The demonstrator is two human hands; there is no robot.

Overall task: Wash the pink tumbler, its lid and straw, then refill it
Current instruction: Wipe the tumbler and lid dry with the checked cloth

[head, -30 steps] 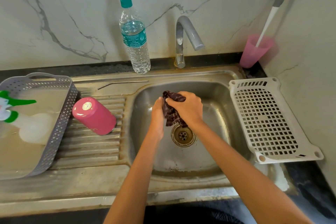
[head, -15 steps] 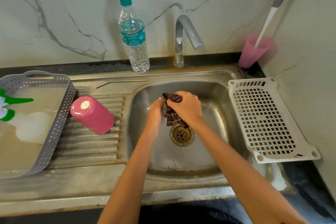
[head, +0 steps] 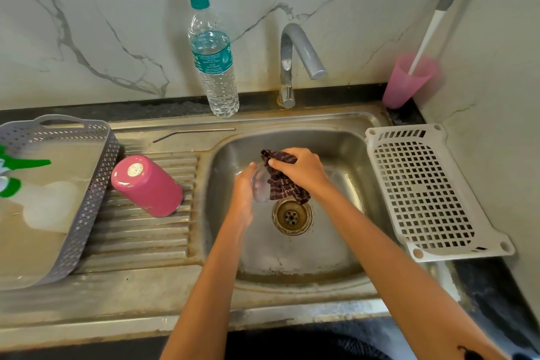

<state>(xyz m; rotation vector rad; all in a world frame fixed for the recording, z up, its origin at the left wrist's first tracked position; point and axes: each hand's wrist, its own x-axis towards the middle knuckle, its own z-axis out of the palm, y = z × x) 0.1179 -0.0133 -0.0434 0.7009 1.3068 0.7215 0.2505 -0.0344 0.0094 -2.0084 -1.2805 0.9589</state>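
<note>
My two forearms come in from the bottom of the frame and meet over the middle of the sink [head: 292, 280], just above the drain [head: 292, 215]. My left grip [head: 244, 193] is closed on the clear lid [head: 258, 187], holding it by the edge with its face turned to the right. My right grip [head: 304, 171] is clenched round a bunched dark checked cloth [head: 280, 183], which presses against that face. This is the scrubbing of the lid, and I judge the task about midway. To do it well I should pinch only the rim so the cloth reaches the whole face, turn the lid a little between rubs, and push a corner of cloth into the drinking hole and the groove, which I cannot see from here. A wet clear lid is slippery, so I hold it low over the basin in case it drops. Left of centre, the pink tumbler [head: 149, 185] stands mouth down on the ribbed drainer, beside a grey basket [head: 96, 190]. Beyond it the metal straw [head: 193, 133] lies along the sink's back ledge. At the top centre a water bottle [head: 214, 58] stands on the worktop by the tap [head: 295, 58], which shows no water running.
</note>
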